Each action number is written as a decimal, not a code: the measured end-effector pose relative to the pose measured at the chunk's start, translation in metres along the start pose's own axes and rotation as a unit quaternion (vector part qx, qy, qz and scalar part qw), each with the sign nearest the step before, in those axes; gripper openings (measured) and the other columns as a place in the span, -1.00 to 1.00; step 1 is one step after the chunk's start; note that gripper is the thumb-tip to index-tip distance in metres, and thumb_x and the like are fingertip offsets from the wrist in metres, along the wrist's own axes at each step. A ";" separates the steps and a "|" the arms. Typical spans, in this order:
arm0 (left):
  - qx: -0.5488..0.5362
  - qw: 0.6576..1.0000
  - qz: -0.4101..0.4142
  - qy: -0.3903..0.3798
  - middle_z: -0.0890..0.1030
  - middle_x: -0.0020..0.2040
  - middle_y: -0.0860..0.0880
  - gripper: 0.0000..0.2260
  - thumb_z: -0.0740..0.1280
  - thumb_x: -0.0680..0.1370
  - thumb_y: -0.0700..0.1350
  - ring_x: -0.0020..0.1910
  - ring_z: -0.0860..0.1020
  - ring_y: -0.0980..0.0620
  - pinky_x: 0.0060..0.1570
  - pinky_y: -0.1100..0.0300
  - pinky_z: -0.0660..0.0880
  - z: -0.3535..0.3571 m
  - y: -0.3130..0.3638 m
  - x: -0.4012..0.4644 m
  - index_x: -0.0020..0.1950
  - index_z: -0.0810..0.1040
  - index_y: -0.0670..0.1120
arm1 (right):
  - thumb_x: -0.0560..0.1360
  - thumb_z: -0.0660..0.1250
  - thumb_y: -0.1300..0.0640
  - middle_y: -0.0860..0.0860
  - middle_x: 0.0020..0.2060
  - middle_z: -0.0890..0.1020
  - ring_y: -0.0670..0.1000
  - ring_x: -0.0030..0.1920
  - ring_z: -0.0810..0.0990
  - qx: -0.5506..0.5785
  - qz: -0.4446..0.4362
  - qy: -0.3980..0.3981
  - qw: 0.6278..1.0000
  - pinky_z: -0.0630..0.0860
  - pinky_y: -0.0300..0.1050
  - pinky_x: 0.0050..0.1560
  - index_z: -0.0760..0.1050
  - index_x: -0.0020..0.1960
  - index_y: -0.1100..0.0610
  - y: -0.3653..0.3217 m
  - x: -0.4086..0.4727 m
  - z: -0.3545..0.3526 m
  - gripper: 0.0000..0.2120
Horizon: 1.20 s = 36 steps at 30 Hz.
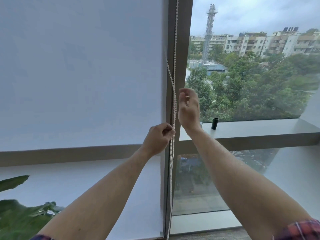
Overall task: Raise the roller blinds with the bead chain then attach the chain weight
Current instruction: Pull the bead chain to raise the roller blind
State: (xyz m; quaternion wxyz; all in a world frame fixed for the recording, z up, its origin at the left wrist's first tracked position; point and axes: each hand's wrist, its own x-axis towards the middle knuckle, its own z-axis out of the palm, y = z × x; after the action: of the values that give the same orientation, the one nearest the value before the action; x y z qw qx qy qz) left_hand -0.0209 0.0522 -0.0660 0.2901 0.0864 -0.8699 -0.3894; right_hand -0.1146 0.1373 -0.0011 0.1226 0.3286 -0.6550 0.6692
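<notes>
A white roller blind (78, 75) covers the left window pane down to near the floor. The white bead chain (174, 49) hangs as two strands along the grey window frame (183, 49) at the blind's right edge. My left hand (158, 138) pinches the chain at about sill height. Higher up, my right hand (188, 106) is just right of the chain, fingers loosely curled, holding nothing. A small black cylinder (214, 123), possibly the chain weight, stands upright on the window sill (259, 129) right of my right hand.
A small pale object (201, 124) sits on the sill, partly hidden behind my right wrist. Green plant leaves (20, 217) fill the lower left corner. The right pane is uncovered glass showing trees and buildings outside.
</notes>
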 end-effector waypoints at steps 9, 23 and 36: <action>-0.035 0.999 -0.013 0.017 0.66 -0.30 -0.08 -0.88 0.37 0.55 -0.17 -0.29 0.61 -0.04 -0.24 0.22 0.51 -0.002 -0.004 -0.004 -0.18 0.60 -0.12 | 0.67 0.21 0.15 0.00 -0.38 0.50 -0.08 -0.42 0.42 0.065 0.016 -0.128 0.990 0.37 -0.14 -0.40 0.52 -0.11 0.07 -0.006 0.023 0.002 -0.79; -0.055 0.969 -0.019 0.240 0.59 -0.09 0.00 -0.93 0.32 0.61 -0.12 -0.18 0.54 0.21 -0.14 0.29 0.47 -0.006 0.003 0.013 -0.06 0.58 -0.05 | 0.68 0.17 0.20 -0.14 -0.36 0.45 -0.11 -0.36 0.40 -0.024 -0.053 -0.031 0.998 0.38 -0.10 -0.30 0.46 -0.07 0.21 0.017 -0.019 0.007 -0.81; -0.092 0.937 0.057 0.333 0.57 -0.30 0.02 -0.86 0.36 0.59 -0.09 -0.29 0.58 0.20 -0.24 0.34 0.49 -0.010 0.051 0.037 -0.10 0.45 -0.07 | 0.65 0.19 0.26 -0.07 -0.40 0.52 -0.14 -0.40 0.44 -0.006 -0.033 -0.023 0.999 0.34 -0.32 -0.38 0.46 -0.13 0.22 0.018 -0.045 0.023 -0.81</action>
State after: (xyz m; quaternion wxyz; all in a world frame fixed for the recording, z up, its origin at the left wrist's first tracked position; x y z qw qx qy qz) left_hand -0.0417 0.0668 -0.0073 0.5918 0.1339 -0.6872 -0.3995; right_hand -0.0850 0.1254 -0.0438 0.1312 0.3647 -0.6503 0.6533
